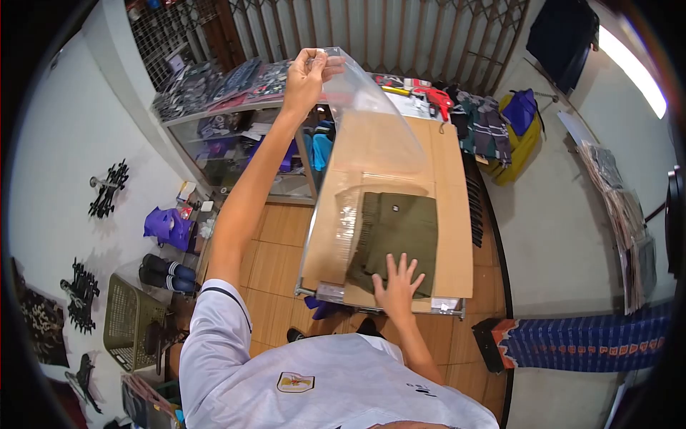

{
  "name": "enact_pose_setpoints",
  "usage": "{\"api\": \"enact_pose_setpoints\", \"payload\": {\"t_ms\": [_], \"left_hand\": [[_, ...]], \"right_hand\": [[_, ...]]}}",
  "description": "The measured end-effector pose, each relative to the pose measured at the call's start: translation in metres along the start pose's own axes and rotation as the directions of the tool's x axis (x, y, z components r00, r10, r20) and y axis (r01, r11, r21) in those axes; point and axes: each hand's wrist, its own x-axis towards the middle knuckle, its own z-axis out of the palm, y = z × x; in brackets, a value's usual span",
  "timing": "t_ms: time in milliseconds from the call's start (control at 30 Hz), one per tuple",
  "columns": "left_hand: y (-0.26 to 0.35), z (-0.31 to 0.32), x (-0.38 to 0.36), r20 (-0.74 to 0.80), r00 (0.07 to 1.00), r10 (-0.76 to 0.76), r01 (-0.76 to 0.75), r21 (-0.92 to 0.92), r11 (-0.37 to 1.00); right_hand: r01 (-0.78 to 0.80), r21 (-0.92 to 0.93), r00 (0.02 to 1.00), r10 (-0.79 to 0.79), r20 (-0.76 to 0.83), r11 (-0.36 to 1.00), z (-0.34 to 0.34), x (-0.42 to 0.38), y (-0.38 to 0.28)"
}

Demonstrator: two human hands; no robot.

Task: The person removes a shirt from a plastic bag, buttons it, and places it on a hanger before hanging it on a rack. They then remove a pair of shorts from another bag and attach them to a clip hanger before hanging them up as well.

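Note:
My left hand (312, 69) is raised at the far side of the table, its fingers pinched on the top edge of a clear plastic bag (368, 100). The bag hangs down and to the right over the cardboard. On the flattened cardboard (449, 207) lies a folded olive-green garment (400, 229) with a small pale round mark near its upper edge. My right hand (399, 284) rests on the garment's near part with its fingers spread.
A glass display case (236, 154) holding packed goods stands at the far left. Beyond the cardboard lies a red tool (432, 100), beside folded clothes (489, 129). A green plastic basket (132, 322) is at left, a blue patterned box (572, 344) at right.

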Motion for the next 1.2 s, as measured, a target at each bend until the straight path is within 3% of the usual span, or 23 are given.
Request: {"api": "enact_pose_setpoints", "payload": {"t_ms": [100,167,300,433,500,533,567,600,633,667,767,800,900,967,1133,1200], "left_hand": [[0.058,-0.058,-0.05,0.016,0.999,0.043,-0.046,0.185,0.982],[0.093,-0.097,-0.09,0.025,0.998,0.055,-0.058,0.142,0.988],[0.144,-0.197,-0.161,0.04,0.998,0.05,-0.056,0.159,0.986],[0.173,-0.285,-0.223,0.026,1.0,0.013,-0.018,0.206,0.978],[0.183,-0.316,-0.249,0.009,0.998,-0.067,0.062,0.253,0.965],[0.184,-0.331,-0.26,-0.003,0.995,-0.104,0.101,0.259,0.961],[0.184,-0.346,-0.268,-0.017,0.991,-0.136,0.136,0.266,0.954],[0.182,-0.363,-0.275,-0.02,0.989,-0.148,0.147,0.295,0.944],[0.177,-0.38,-0.282,-0.019,0.986,-0.167,0.165,0.295,0.941],[0.174,-0.396,-0.289,-0.036,0.982,-0.184,0.187,0.262,0.947],[0.163,-0.434,-0.303,-0.112,0.97,-0.216,0.238,0.259,0.936],[0.159,-0.447,-0.305,-0.138,0.966,-0.221,0.252,0.276,0.928],[0.141,-0.478,-0.305,-0.221,0.951,-0.214,0.283,0.352,0.892],[0.124,-0.49,-0.299,-0.233,0.952,-0.199,0.269,0.323,0.907],[0.075,-0.514,-0.267,-0.247,0.936,-0.25,0.33,0.371,0.868],[0.057,-0.518,-0.245,-0.25,0.93,-0.271,0.352,0.384,0.854]], "right_hand": [[-0.109,0.219,0.988,0.13,-0.084,0.97,-0.001,0.011,-0.029],[0.042,0.516,0.97,0.09,-0.228,0.856,-0.001,0.023,-0.058],[0.12,0.628,0.937,0.12,-0.327,0.769,0.007,0.038,-0.153],[0.25,0.753,0.94,0.033,-0.339,0.609,0.051,0.056,-0.24],[0.041,0.9,0.994,-0.107,0.006,0.433,0.064,0.061,-0.278],[-0.136,0.948,0.982,-0.088,0.168,0.287,0.091,0.062,-0.291],[-0.33,0.876,0.921,-0.085,0.381,0.352,0.115,0.067,-0.298],[-0.439,0.875,0.865,-0.169,0.473,0.203,0.131,0.063,-0.314],[-0.552,0.832,0.796,-0.26,0.547,0.059,0.147,0.054,-0.326],[-0.611,0.791,0.758,-0.267,0.595,0.029,0.179,0.056,-0.322],[-0.665,0.743,0.729,-0.284,0.622,-0.081,0.19,0.046,-0.347],[-0.634,0.758,0.76,-0.303,0.574,-0.153,0.195,0.05,-0.349],[-0.468,0.862,0.881,-0.178,0.438,-0.195,0.2,0.065,-0.356],[-0.448,0.885,0.89,-0.159,0.428,-0.124,0.199,0.082,-0.358],[-0.397,0.908,0.913,-0.153,0.377,-0.131,0.222,0.134,-0.357],[-0.353,0.931,0.935,-0.077,0.347,-0.091,0.222,0.154,-0.363]]}}
